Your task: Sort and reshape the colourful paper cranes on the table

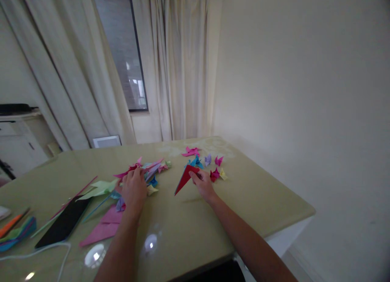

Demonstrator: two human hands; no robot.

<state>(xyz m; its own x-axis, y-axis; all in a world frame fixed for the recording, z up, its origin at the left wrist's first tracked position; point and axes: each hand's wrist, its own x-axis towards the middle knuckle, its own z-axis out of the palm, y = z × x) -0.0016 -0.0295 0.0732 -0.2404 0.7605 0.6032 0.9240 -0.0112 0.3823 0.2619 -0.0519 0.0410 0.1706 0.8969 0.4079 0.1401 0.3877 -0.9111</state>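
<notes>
My right hand (pixel 203 184) pinches one end of a red folded paper piece (pixel 185 179), holding it up off the table with its pointed tip slanting down to the left. My left hand (pixel 134 187) reaches over a pile of colourful folded paper, its fingers bent down and their tips hidden. Around it lie a crimson folded paper (pixel 124 173), a light green paper piece (pixel 102 187), a lilac one (pixel 152 171) and a small blue one (pixel 153 181). Pink paper (pixel 105 226) lies flat beside my left forearm.
Several small origami pieces, including a blue one (pixel 196 161) and a yellow one (pixel 223 174), sit beyond my right hand. A black flat object (pixel 64 223), a white cable (pixel 36 252) and a multicoloured bundle (pixel 18 233) lie at left. The table (pixel 262 192) adjoins the wall.
</notes>
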